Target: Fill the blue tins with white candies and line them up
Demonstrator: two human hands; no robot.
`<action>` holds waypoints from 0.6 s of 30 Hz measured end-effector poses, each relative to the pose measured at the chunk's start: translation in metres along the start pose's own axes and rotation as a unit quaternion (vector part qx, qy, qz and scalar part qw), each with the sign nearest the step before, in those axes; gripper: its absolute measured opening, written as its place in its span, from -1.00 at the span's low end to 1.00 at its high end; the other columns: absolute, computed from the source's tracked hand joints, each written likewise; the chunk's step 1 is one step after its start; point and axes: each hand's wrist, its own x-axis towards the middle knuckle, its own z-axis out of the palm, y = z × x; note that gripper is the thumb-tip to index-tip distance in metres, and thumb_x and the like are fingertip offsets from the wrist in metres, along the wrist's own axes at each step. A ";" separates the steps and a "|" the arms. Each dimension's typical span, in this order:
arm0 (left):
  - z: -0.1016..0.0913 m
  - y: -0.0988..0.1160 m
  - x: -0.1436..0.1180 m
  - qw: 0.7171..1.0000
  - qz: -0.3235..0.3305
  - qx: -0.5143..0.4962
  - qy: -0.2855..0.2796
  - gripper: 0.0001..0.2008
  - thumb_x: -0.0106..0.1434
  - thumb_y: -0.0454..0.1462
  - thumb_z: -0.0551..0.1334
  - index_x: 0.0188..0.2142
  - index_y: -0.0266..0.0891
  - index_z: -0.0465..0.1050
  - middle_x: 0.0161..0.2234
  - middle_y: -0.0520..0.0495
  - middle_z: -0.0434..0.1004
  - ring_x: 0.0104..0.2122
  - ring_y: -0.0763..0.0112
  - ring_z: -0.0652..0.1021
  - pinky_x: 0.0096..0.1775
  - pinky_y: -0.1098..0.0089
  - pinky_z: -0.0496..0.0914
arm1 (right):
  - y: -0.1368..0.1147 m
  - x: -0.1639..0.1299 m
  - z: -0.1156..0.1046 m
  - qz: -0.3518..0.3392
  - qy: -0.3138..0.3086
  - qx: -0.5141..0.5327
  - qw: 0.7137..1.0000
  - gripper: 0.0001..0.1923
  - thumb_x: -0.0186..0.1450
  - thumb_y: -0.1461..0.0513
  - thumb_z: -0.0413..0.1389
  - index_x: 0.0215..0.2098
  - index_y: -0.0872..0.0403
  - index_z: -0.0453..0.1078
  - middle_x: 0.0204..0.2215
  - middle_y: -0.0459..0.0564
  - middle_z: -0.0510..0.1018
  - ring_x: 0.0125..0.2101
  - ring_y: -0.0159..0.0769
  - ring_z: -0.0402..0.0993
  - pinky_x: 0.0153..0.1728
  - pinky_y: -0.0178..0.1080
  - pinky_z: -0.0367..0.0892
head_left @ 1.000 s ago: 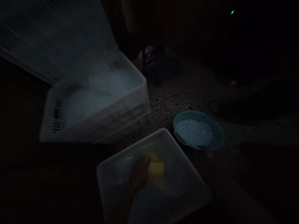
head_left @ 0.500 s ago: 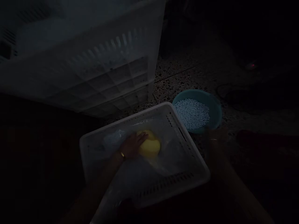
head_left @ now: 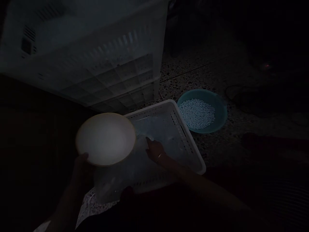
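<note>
The scene is very dark, so only the lit parts can be read. The left hand [head_left: 80, 162] holds a round, pale disc [head_left: 105, 139], perhaps a flattened piece of dough or a shallow plate; the dimness does not settle which. Its fingers curl onto the disc's lower left edge, and the disc is held up over the left corner of a white plastic tray [head_left: 190, 151] that lies on the floor. The right hand [head_left: 154, 149] reaches into that tray from the lower right, wearing a thin ring or bangle at the wrist, with its fingers [head_left: 148, 140] pointing toward a crumpled sheet of clear plastic [head_left: 156, 127] that lines the tray's inside; the fingers look drawn close together and rest on or just over the sheet, though whether they pinch it I cannot tell. The tray has slotted walls along its right and near sides. Just beside the tray's far right corner stands a teal bowl [head_left: 220, 112] filled with small white pellets [head_left: 197, 113]. Behind the tray, at the upper left, rises a stack of white slotted crates [head_left: 101, 61], its near corner close to the tray's far edge. All of this sits on a speckled terrazzo floor [head_left: 193, 74], which fades into blackness to the right.
</note>
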 end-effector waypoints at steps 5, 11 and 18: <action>0.004 -0.005 -0.026 0.991 0.047 -0.124 0.030 -0.42 -0.03 0.04 0.25 0.02 0.02 0.38 -0.06 0.00 0.53 0.09 -0.02 0.41 -0.01 0.05 0.46 | 0.024 -0.047 -0.003 -0.151 -0.003 0.098 0.984 -0.77 0.20 0.43 -0.06 -0.31 0.14 0.42 -0.29 0.11 0.53 -0.27 -0.26 0.44 -0.22 -0.26 0.28; 0.030 -0.023 -0.028 0.991 0.001 -0.137 -0.013 -0.40 -0.05 -0.01 0.31 0.01 -0.08 0.40 0.01 -0.07 0.49 0.13 0.00 0.37 -0.02 0.12 0.48 | 0.044 -0.119 -0.040 -0.171 0.081 0.278 0.942 -0.88 0.18 0.32 -0.02 -0.45 0.08 0.34 -0.49 -0.07 0.42 -0.44 -0.35 0.33 -0.40 -0.32 0.22; 0.027 -0.044 -0.025 0.990 -0.058 -0.124 -0.030 -0.39 -0.01 -0.03 0.31 0.04 -0.15 0.38 0.02 -0.13 0.49 0.08 0.03 0.42 -0.06 0.16 0.49 | 0.081 -0.159 -0.099 -0.022 0.024 0.448 0.893 -0.85 0.10 0.22 0.09 -0.61 0.08 0.36 -0.59 -0.12 0.38 -0.52 -0.37 0.34 -0.48 -0.35 0.23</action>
